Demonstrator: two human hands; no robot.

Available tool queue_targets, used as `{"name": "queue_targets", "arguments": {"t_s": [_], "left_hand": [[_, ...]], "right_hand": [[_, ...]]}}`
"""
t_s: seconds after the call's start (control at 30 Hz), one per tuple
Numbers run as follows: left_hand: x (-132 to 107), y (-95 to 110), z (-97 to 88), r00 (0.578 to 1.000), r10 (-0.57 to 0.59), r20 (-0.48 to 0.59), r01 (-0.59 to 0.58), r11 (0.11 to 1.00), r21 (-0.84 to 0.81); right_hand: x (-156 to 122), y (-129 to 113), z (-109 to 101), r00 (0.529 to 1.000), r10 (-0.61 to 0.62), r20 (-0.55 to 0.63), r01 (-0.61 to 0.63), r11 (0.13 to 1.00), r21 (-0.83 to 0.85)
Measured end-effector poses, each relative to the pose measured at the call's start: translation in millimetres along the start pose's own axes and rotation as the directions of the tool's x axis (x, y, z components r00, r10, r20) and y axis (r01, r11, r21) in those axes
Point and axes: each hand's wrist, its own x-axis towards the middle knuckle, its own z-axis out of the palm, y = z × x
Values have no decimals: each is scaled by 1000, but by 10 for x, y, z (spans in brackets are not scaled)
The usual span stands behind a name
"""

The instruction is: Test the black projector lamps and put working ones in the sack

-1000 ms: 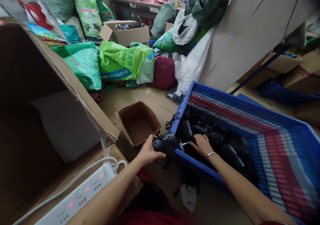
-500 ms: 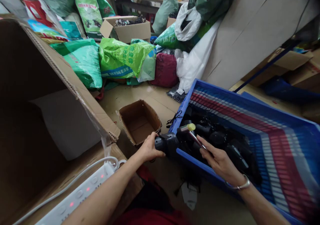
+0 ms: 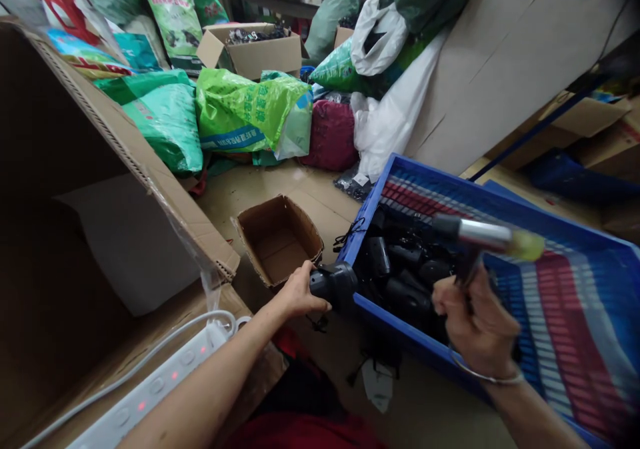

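My L hand (image 3: pixel 299 293) clamped on blk device (image 3: pixel 335 285), just beside crate (image 3: pixel 580 219); R hand (image 3: pixel 480 326) clenched round hammer (image 3: pixel 485 234), well R of device, head crosswise.

The hammer (image 3: pixel 483 234) has a shiny metal head with a translucent yellow, plastic-looking tip; its dark end may be rubber, though blur hides the finish. Smooth plastic with a soft sheen covers the black device (image 3: pixel 334 284). The crate (image 3: pixel 560 316) is slatted plastic, the small carton (image 3: pixel 300 222) matt, rough-edged cardboard, the lime-green sack (image 3: pixel 233 106) glossy, crinkled plastic.
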Motion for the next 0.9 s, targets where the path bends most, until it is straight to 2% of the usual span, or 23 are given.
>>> {"name": "queue_targets", "arguments": {"t_s": [0.03,0.07,0.13,0.17,0.2,0.33,0.5,0.67,0.77,0.9], "left_hand": [[-4,-1,0,1000,2,-5,-2,1000,2],[-9,-4,1,1000,4,-9,-4,1000,3],[-23,-19,10,1000,7,-17,-7,1000,-2],[-30,-30,18,1000,9,-20,-9,1000,-8],[-37,-44,27,1000,12,-23,-12,1000,-15],[-69,-117,79,998,47,-46,-49,997,-51],[-94,-177,156,986,108,-125,-125,983,-132],[-184,-132,125,987,81,-137,-123,931,-343],[-321,-102,39,997,0,-78,-42,835,-549],[-540,-85,-70,997,-64,46,75,583,-809]], "right_hand": [[-63,44,44,998,-15,68,15,1000,9],[-129,96,92,980,-31,194,27,999,24],[-244,193,179,903,-19,429,3,999,37],[-283,226,211,881,14,473,-30,999,26],[-307,243,234,878,52,475,-64,998,8],[-290,200,275,918,163,361,-176,984,3],[-249,112,287,927,191,323,-225,972,71],[-316,19,303,932,252,261,-289,951,114],[-356,55,364,940,269,210,-291,953,83],[-344,354,521,951,191,243,-190,981,-27]]}}
